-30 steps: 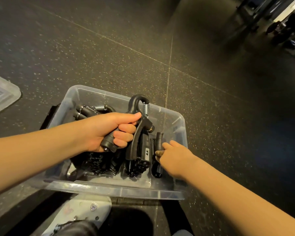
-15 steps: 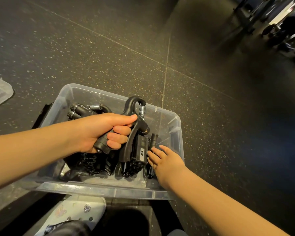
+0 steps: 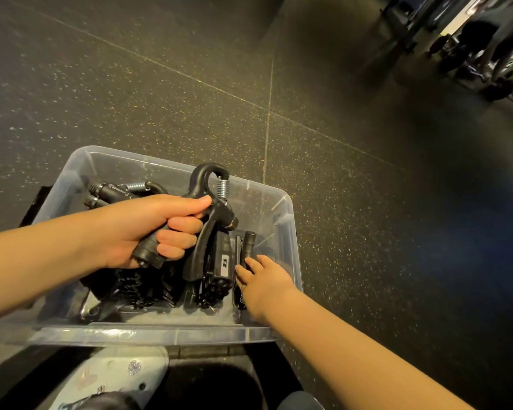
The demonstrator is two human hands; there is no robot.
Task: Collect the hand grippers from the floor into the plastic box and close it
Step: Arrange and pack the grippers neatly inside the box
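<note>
The dark speckled floor (image 3: 160,84) takes up most of the view. On it, near the person, sits the clear plastic box (image 3: 290,232), open, with no lid plainly in view. A pale shoe (image 3: 110,377) shows at the near edge, just this side of the box. Inside the box lies a heap of black hand grippers (image 3: 137,288), packed from the left wall towards the right. The left hand (image 3: 148,229) hovers over the middle of the box, fingers curled tight round one handle of a raised gripper (image 3: 198,179). Its loop and spring point to the far side and its free handle hangs down towards the heap. The right hand (image 3: 264,282) reaches lower into the near right corner with its fingers nearly straight and close together. Their tips rest on a slim gripper handle (image 3: 248,244) beside the right wall, and the hand grasps nothing. That handle's long axis runs near to far, roughly in line with the fingers, and it lies just ahead of them. The raised gripper hangs just left of it, above the heap, so the left hand is the one placed for the drop. The likely step is lowering that gripper with its long axis near to far, while the right hand steadies the neighbour.
</note>
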